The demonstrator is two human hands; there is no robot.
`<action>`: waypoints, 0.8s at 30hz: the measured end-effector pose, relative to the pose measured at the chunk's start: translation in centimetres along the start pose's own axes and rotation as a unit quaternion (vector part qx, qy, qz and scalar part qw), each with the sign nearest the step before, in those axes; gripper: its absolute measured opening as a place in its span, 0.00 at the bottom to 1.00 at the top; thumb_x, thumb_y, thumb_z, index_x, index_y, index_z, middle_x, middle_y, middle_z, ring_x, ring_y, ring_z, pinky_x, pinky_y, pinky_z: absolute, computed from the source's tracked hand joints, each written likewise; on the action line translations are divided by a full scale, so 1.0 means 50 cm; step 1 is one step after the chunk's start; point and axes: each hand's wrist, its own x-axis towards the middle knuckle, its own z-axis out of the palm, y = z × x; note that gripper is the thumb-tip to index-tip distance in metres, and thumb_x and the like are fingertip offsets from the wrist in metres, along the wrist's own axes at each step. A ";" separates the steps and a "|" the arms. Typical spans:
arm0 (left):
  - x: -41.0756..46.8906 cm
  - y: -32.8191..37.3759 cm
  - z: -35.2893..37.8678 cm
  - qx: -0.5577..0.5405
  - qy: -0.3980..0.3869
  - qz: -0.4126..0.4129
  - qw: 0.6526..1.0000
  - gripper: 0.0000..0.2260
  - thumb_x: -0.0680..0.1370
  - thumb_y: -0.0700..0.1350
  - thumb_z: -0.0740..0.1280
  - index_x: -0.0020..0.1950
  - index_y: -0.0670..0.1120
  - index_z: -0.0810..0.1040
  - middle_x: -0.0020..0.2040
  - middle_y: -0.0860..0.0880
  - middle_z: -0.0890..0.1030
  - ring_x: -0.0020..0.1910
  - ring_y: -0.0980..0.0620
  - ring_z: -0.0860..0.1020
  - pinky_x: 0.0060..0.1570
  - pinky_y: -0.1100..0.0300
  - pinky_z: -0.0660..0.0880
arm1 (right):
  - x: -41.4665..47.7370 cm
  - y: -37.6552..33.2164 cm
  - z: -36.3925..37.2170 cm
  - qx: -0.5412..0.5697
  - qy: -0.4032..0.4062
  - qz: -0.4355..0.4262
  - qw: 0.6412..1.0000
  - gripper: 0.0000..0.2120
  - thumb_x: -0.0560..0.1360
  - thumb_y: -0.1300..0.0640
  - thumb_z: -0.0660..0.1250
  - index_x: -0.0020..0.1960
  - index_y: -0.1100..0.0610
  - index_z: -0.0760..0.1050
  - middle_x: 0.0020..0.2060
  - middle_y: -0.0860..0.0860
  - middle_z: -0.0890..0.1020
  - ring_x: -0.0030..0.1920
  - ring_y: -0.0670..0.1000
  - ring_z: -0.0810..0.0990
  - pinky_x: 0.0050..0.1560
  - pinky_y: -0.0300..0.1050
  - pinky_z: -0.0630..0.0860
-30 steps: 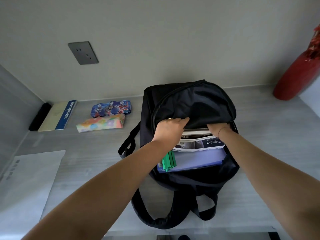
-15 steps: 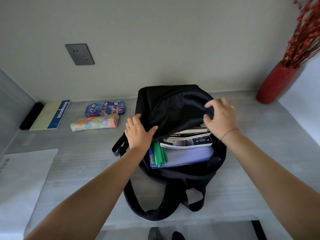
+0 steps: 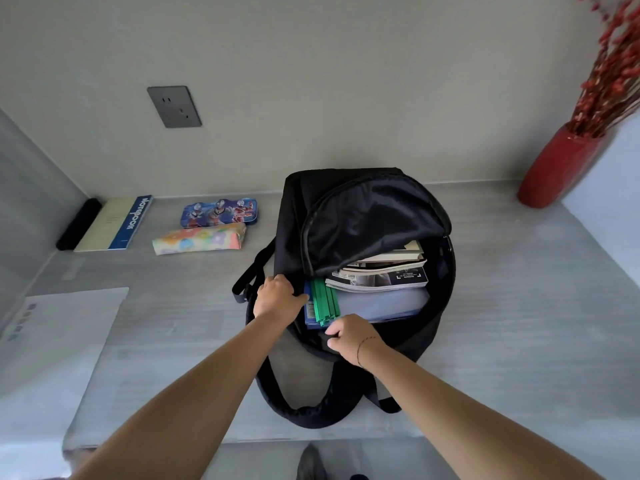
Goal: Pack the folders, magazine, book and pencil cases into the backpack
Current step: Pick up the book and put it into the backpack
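Now left hand (image 3: 277,297) gripping backpack (image 3: 363,216) rim, right hand (image 3: 349,332) pinching its near edge

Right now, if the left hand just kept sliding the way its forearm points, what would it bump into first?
Probably the green folder spines just past the left hand, which grips the backpack rim; depth is unclear.

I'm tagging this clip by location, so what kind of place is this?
Probably a home or office desk built into a wall nook: a grey wood-grain desktop, a wall socket and a red vase of dried red branches.
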 end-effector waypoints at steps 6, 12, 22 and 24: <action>0.001 -0.002 0.016 0.028 -0.040 -0.030 0.998 0.33 0.70 0.59 0.70 0.67 0.40 0.68 0.66 0.41 0.70 0.65 0.41 0.70 0.61 0.48 0.72 | -0.031 -0.002 0.017 0.057 -0.061 -0.146 0.986 0.13 0.73 0.59 0.67 0.57 0.54 0.81 0.53 0.54 0.83 0.50 0.48 0.79 0.52 0.34 0.71; -0.005 0.026 0.007 -0.002 0.019 -0.022 1.000 0.23 0.70 0.49 0.68 0.61 0.41 0.68 0.62 0.42 0.71 0.62 0.39 0.71 0.54 0.49 0.71 | -0.044 -0.009 -0.029 0.061 -0.120 -0.191 0.972 0.12 0.73 0.56 0.69 0.55 0.56 0.82 0.48 0.51 0.84 0.41 0.41 0.78 0.47 0.33 0.73; 0.005 0.092 -0.067 -0.168 -0.018 0.180 0.969 0.02 0.76 0.47 0.68 0.46 0.49 0.77 0.38 0.54 0.79 0.37 0.59 0.76 0.36 0.64 0.68 | 0.049 0.154 -0.409 0.171 0.356 0.063 0.917 0.35 0.72 0.55 0.70 0.74 0.58 0.59 0.72 0.59 0.63 0.71 0.58 0.64 0.71 0.49 0.60; 0.007 0.091 -0.073 -0.168 -0.015 0.176 0.970 0.03 0.78 0.43 0.65 0.48 0.47 0.78 0.40 0.51 0.81 0.39 0.55 0.77 0.37 0.64 0.70 | 0.072 0.181 -0.427 0.246 0.283 0.085 0.923 0.39 0.74 0.58 0.69 0.77 0.58 0.49 0.75 0.59 0.60 0.74 0.58 0.61 0.72 0.49 0.59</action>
